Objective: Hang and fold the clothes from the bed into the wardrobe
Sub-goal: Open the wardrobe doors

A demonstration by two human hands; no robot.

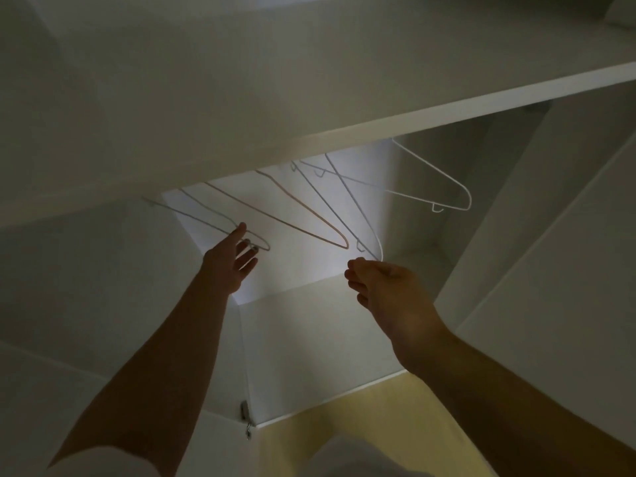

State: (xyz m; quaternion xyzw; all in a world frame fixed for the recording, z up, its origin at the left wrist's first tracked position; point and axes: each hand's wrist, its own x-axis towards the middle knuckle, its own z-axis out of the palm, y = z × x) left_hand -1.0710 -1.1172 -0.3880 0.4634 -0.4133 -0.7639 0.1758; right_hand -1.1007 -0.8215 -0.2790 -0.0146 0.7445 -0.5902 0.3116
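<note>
Barely begun: wire hangers [339,243] all bare, nothing hung. Our left hand [230,263] reaches leftmost hanger [265,246], fingers [248,261] released. Right hand [382,287] curled, grasp unclear.

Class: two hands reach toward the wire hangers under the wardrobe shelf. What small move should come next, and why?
Probably close the left hand round the leftmost hanger and lift it off. That hand is open with its fingertips at the hanger's lower end, and every hanger is bare. Whether the right hand pinches the white hanger is unclear.
</note>
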